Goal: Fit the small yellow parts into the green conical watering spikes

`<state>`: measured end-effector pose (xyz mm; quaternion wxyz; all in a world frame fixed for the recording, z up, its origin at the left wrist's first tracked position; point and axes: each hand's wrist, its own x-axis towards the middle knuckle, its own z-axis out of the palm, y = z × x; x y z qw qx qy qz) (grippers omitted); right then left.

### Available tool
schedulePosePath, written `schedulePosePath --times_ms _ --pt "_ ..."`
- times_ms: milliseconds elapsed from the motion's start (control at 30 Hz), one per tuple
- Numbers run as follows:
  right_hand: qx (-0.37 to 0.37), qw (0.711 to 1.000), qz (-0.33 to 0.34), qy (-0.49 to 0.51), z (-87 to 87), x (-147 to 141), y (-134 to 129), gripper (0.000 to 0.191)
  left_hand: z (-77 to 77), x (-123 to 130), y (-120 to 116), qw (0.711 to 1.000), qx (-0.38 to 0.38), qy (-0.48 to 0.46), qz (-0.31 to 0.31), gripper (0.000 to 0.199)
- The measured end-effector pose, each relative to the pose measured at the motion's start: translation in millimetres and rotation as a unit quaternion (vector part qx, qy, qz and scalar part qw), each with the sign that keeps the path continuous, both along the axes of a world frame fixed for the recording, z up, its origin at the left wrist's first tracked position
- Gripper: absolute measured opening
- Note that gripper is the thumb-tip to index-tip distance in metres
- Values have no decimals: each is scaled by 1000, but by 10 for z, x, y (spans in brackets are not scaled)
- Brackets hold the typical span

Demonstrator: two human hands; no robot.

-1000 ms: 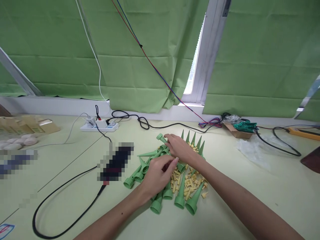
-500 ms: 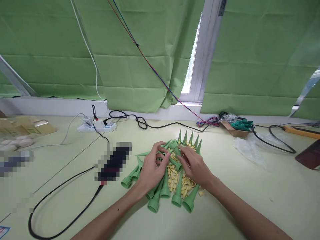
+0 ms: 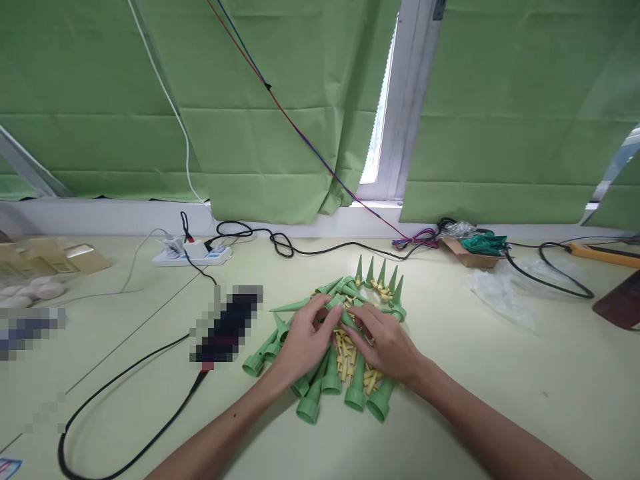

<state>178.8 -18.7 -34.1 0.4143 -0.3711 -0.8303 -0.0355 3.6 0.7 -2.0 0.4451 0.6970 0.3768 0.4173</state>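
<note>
Left hand (image 3: 306, 337): curled, toward one o'clock
Right hand (image 3: 386, 339): bent, toward ten o'clock
Forearms (image 3: 235, 408): bare, slanted inward

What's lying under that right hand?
Yellow pieces and green cones show around the right hand; one cone's narrow end runs out of sight beneath it. Anything else there is covered.

Left of the fingers (image 3: 330, 325) lies a pixelated dark oblong object (image 3: 233, 327), a looping black cable (image 3: 195, 388) at its near end. Beyond the fingers, leftward, sits a white plastic power strip (image 3: 195, 259); rightward, a small brown cardboard box (image 3: 467, 255) holds crumpled green material (image 3: 484, 244), translucent plastic film (image 3: 505, 293) near it. Creased green fabric curtains (image 3: 270, 167) hang farthest.
</note>
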Motion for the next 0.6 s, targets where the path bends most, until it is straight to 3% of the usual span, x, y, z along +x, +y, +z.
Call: schedulePosePath --times_ms 267,600 --pt "-2 1000 0 15 -21 -9 -16 13 27 1 10 999 -23 -23 -23 26" --pt "-1 1000 -2 6 -21 10 5 18 26 -8 13 1000 -8 -11 21 27"
